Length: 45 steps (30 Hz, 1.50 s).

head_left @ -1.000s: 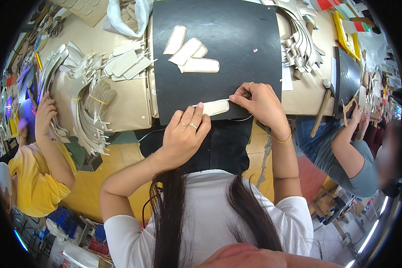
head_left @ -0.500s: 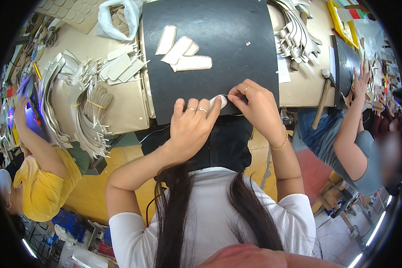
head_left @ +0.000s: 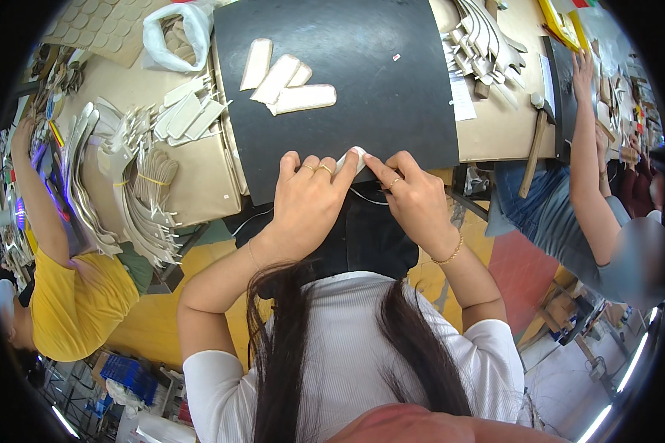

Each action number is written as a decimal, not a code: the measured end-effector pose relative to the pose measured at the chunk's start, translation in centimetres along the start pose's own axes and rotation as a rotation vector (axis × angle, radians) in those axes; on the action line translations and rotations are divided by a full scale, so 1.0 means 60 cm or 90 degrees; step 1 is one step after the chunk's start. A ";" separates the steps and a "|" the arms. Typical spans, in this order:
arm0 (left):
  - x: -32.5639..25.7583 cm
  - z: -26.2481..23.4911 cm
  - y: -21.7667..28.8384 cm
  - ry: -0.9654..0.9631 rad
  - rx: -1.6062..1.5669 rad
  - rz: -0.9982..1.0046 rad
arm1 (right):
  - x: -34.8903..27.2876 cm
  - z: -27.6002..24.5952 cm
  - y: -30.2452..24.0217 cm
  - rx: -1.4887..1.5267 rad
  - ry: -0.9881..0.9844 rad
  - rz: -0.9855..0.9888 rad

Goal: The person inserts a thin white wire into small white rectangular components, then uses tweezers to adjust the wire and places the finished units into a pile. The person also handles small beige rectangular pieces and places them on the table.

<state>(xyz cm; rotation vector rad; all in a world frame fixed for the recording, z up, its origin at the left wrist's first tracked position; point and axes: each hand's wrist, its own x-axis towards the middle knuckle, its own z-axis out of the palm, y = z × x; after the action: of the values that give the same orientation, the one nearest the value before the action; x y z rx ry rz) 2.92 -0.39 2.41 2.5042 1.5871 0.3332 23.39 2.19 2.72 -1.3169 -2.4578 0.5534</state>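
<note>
At the near edge of the black mat (head_left: 391,88), a small white rounded leather-like piece (head_left: 360,159) lies between my hands, mostly covered by fingers. My left hand (head_left: 310,198) is closed on it from the left, its index fingertip on top. My right hand (head_left: 415,193) meets it from the right, index finger pressed against its edge and the other fingers curled; the thumb is hidden. A thin white cord (head_left: 368,199) loops below, between the hands. Farther up the mat, several pale flat strips with rounded ends (head_left: 307,99) lie overlapping.
On the left stand a plastic bag of beige pieces (head_left: 177,37), white tabs (head_left: 188,118) and bundled straps (head_left: 155,173). To the right are curved straps (head_left: 484,44) and a hammer (head_left: 536,144) over the table edge. Co-workers in yellow (head_left: 81,303) and grey-blue (head_left: 543,207) sit either side.
My right hand has come from above the piece, fingers pinched by a thin thread, down to its right side, index finger now against it. The whole view has shifted slightly.
</note>
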 end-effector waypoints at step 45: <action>-0.026 0.011 -0.068 0.140 -0.053 0.013 | 0.094 -0.011 -0.016 0.518 -0.157 0.368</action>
<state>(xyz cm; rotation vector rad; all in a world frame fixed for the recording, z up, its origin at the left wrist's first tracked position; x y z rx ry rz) -1.06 -0.07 0.59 2.4934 1.5864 0.6835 19.93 6.59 4.17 -1.5906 -1.6073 1.7066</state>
